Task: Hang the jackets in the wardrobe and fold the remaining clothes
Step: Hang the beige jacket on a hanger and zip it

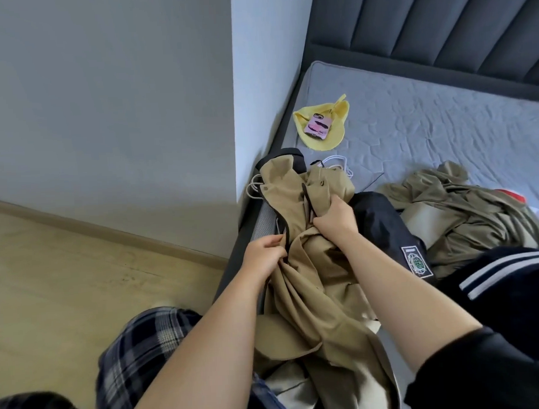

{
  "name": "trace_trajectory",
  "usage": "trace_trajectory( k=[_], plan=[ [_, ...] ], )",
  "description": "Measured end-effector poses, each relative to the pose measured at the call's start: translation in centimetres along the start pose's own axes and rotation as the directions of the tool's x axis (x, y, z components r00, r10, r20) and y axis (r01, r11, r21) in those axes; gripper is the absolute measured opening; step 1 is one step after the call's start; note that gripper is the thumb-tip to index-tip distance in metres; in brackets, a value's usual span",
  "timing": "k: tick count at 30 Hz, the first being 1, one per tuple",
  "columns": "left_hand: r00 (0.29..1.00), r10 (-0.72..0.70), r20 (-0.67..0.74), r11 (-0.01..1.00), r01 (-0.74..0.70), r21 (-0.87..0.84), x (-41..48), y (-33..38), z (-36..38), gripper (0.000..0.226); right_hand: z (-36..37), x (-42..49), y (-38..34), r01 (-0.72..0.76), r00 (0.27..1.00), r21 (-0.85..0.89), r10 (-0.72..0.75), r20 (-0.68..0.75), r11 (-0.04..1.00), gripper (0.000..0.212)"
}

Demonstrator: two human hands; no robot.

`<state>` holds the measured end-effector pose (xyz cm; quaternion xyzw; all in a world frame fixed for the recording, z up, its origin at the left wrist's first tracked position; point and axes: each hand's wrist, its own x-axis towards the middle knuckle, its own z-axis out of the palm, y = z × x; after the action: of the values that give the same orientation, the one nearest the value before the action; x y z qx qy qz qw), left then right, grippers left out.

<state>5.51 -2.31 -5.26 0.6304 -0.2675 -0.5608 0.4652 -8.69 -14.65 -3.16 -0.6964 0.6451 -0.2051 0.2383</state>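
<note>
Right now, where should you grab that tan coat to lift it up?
Probably the tan coat at its buttoned top end, from above: that end lies on the bed, the rest droops over the edge. The right hand grips just below it; the left hand pinches a fold.

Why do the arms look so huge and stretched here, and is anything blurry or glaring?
Head view: the wide-angle lens swells the forearms near the bottom edge and tilts the headboard; light is soft and even, no glare; the left hand and right hand gripping the tan coat look sharp.
</note>
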Motion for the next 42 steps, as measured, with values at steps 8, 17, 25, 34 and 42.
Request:
trace_trajectory(
  k=[8,17,25,34,42],
  plan=[
    [0.990,-0.141,0.005,0.951,0.136,-0.278,-0.1,1.1,-0.1,0.029,-1.7,-6.1,1.6,-0.005,1.000,0.251,0.011,-0.022,0.968,0.014],
    [0.986,0.118,-0.122,0.989,-0.127,-0.075,-0.9,1.1,-0.3,0.058,-3.9,-9.8,1.5,0.019,0.993,0.365,0.026,-0.117,0.931,0.016],
    [0.882,0.300,-0.364,0.954,-0.278,0.112,-1.7,1.2,-0.5,0.048,-4.2,-9.7,3.0,-0.225,0.881,0.663,0.440,-0.174,0.714,0.057],
    [0.972,0.007,-0.233,0.983,-0.049,-0.177,-1.9,2.1,-1.2,0.040,-6.1,-6.0,-0.4,0.058,0.996,-0.079,-0.063,-0.063,0.995,0.079],
    [0.896,-0.171,-0.411,0.964,0.065,-0.258,-2.4,3.1,-2.0,0.013,-6.1,-5.0,-2.4,0.086,0.984,-0.026,-0.080,0.159,0.996,0.013]
  ],
)
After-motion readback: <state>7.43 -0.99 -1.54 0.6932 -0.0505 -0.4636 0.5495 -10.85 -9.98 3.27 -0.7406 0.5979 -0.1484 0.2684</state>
